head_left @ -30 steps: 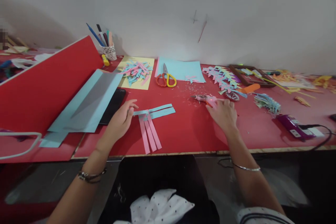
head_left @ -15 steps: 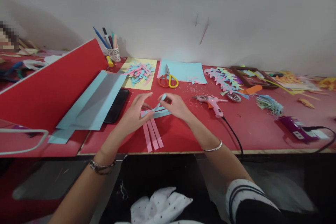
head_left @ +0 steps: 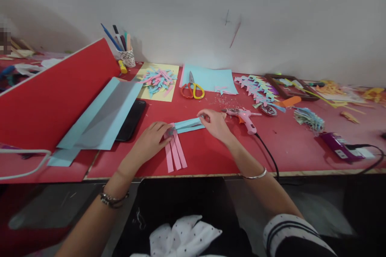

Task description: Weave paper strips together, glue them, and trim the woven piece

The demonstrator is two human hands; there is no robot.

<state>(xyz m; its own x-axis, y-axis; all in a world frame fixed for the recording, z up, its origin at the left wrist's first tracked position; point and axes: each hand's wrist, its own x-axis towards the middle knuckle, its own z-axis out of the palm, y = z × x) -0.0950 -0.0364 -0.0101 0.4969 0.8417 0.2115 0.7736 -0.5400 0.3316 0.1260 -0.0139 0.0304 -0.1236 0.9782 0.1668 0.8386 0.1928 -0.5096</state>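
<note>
Several blue paper strips [head_left: 189,125] lie side by side on the red tabletop, stretching between my two hands. My left hand [head_left: 152,139] is closed at their left end, its fingertips pinching a blue strip where it meets the pink strips. From that corner the pink paper strips [head_left: 176,152] run toward the table's front edge. My right hand [head_left: 214,123] is closed on the right end of a blue strip, holding it just at the table; its fingers hide the tip. The pink glue gun [head_left: 245,119] lies right beside this hand.
Scissors [head_left: 193,90] rest by blue sheets [head_left: 211,76]. Paper scraps [head_left: 158,80] cover a yellow sheet. At left are a black phone [head_left: 132,120], leaning blue paper [head_left: 99,124] and a red board [head_left: 66,92]. The glue gun's cord [head_left: 268,154] hangs over the front edge.
The blue strip, lifted and bent between my hands before, is now stretched out low to the right. My right hand moved right and slightly down; my left hand came down onto the corner.
</note>
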